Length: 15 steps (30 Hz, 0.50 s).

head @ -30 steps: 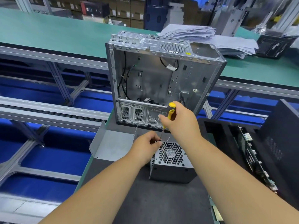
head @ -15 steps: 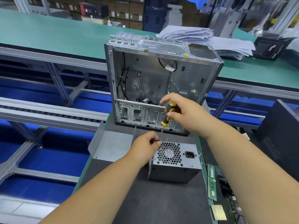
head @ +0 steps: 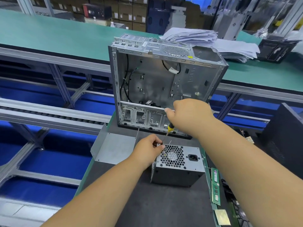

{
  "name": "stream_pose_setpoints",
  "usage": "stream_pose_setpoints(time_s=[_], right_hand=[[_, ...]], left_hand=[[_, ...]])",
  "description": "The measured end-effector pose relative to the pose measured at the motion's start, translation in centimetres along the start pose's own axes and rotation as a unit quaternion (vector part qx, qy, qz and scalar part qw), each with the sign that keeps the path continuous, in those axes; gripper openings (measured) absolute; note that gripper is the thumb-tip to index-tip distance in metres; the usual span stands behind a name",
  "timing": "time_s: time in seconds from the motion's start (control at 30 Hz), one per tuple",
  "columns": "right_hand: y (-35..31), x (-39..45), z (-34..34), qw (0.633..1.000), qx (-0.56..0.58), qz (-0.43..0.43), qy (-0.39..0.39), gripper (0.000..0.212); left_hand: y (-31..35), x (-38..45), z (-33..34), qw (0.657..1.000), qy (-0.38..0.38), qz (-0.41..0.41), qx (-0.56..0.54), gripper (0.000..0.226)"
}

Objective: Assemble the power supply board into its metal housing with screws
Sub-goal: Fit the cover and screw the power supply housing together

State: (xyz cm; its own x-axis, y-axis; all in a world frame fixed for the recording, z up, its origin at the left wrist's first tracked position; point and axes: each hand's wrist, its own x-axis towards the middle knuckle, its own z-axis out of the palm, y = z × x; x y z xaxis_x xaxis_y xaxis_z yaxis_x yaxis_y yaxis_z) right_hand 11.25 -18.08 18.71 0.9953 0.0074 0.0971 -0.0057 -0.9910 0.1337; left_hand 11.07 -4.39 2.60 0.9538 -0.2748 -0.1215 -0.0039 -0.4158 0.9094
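A grey power supply unit point(head: 178, 171) with a honeycomb fan grille and a black socket stands on the dark mat. My left hand point(head: 148, 150) pinches something small, hidden by the fingers, at the unit's top left corner. My right hand point(head: 190, 117) grips a yellow-and-black screwdriver point(head: 168, 130) from above. Its thin shaft slants down to the left hand's fingertips. Behind them stands an open, bare metal computer case point(head: 164, 82) with black cables inside.
A bent grey metal sheet point(head: 114, 146) lies left of the unit. A green memory stick point(head: 215, 185) and circuit boards lie along the mat's right edge. A black case panel point(head: 285, 141) stands at right. Paper stacks point(head: 213, 41) sit on the green bench behind.
My right hand has shifted its hold and now covers the screwdriver handle from above, so only the lower handle shows. The left hand stays at the unit's corner.
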Motion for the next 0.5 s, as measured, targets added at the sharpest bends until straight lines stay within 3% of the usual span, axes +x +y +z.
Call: stream_pose_setpoints(time_s=[0.1, 0.17, 0.37, 0.5], right_hand=[[0.2, -0.2, -0.6, 0.981, 0.165, -0.086, -0.054, 0.008], [0.2, -0.4, -0.9, 0.969, 0.196, -0.142, -0.056, 0.007], [0.3, -0.7, -0.8, 0.975, 0.114, -0.180, -0.060, 0.005], [0.1, -0.1, -0.7, 0.993, 0.013, -0.107, -0.041, 0.037]], left_hand=[[0.0, 0.0, 0.0, 1.000, -0.001, 0.004, 0.011, 0.013], [-0.1, -0.1, -0.1, 1.000, 0.001, 0.007, 0.021, 0.014], [-0.1, -0.2, 0.0, 1.000, 0.007, 0.017, 0.021, 0.017], [-0.2, -0.3, 0.1, 1.000, 0.008, 0.020, 0.020, 0.012]])
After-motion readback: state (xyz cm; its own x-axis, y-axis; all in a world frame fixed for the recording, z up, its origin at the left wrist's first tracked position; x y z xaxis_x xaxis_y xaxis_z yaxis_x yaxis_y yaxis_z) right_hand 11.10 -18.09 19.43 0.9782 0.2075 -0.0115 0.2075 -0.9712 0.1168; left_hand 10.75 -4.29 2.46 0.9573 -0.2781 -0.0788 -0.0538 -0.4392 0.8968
